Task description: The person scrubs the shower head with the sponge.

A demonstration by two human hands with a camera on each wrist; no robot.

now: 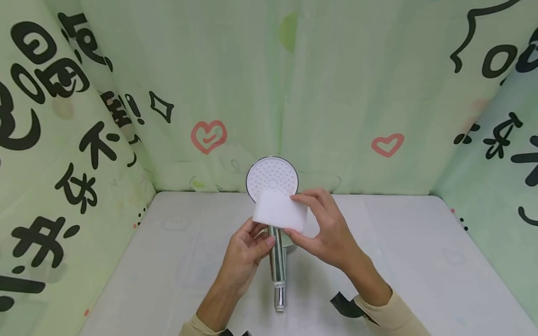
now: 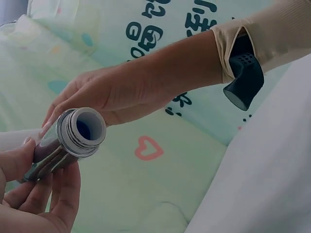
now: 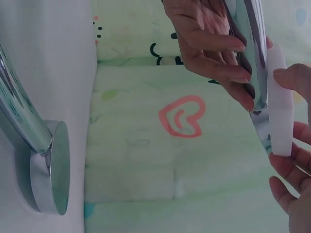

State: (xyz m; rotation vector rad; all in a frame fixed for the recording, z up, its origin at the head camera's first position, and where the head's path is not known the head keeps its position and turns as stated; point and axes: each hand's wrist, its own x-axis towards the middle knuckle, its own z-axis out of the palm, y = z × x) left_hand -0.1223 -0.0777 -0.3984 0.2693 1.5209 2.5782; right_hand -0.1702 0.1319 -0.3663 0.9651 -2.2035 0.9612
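A round shower head (image 1: pixel 271 173) with a white nozzle face is held up over the table, its chrome handle (image 1: pixel 278 266) pointing down toward me. My left hand (image 1: pixel 247 254) grips the upper handle between thumb and fingers. My right hand (image 1: pixel 329 228) pinches a white sponge block (image 1: pixel 279 210), which lies across the neck and covers the lower part of the nozzle face. In the right wrist view, the sponge (image 3: pixel 281 114) is against the chrome near the neck. The handle's open threaded end (image 2: pixel 90 130) faces the left wrist camera.
A second chrome piece (image 3: pixel 50 167), a round base with a slanted tube, stands on the white table (image 1: pixel 201 280), mostly behind the handle in the head view. Green printed cloth (image 1: pixel 328 93) surrounds the table at the back and sides. A black strap (image 1: pixel 346 305) hangs at the right cuff.
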